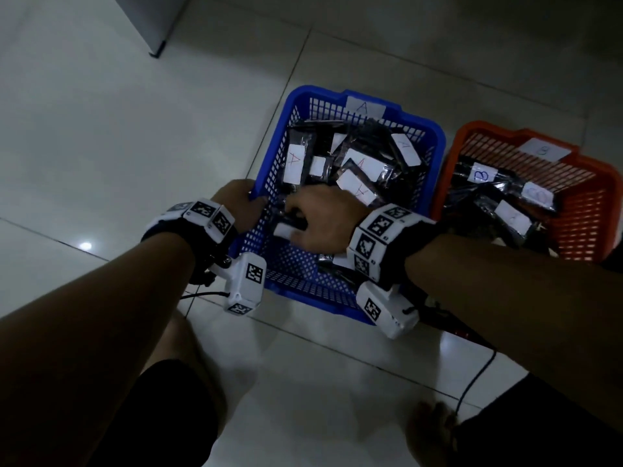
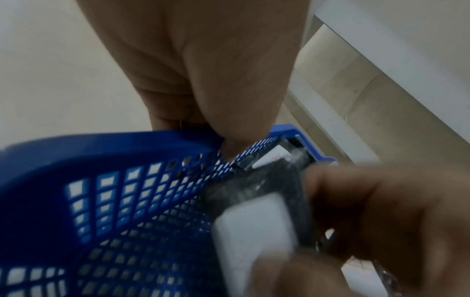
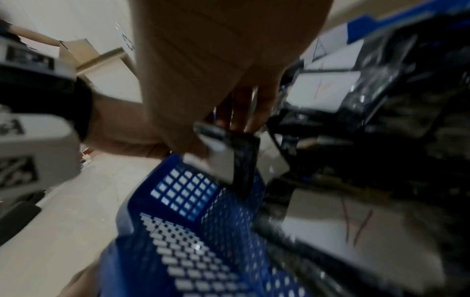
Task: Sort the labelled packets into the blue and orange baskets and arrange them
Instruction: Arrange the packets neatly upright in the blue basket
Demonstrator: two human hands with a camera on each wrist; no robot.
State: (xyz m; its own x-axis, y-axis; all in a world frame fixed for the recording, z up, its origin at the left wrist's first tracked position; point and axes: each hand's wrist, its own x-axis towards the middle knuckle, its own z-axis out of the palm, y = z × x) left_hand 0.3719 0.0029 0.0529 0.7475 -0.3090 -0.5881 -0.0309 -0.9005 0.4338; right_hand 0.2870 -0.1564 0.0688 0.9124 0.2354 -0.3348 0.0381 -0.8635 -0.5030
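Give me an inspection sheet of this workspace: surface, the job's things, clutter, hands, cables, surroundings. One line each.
Surface: pale tiled floor, glossy, with dark grout lines.
Job's things: blue basket tagged A, holding black packets with A labels; orange basket beside it tagged B, holding packets with B labels.
Clutter: nothing seen on the floor apart from the baskets.
Hands: left hand grips the blue basket's near-left rim; right hand is inside that basket, holding a black packet with a white label, its letter not readable.
Cables: black cable trailing over the floor below the right wrist; a short lead at the left wrist unit.
Surroundings: corner of a pale cabinet at the top left; the person's bare knees and feet below.
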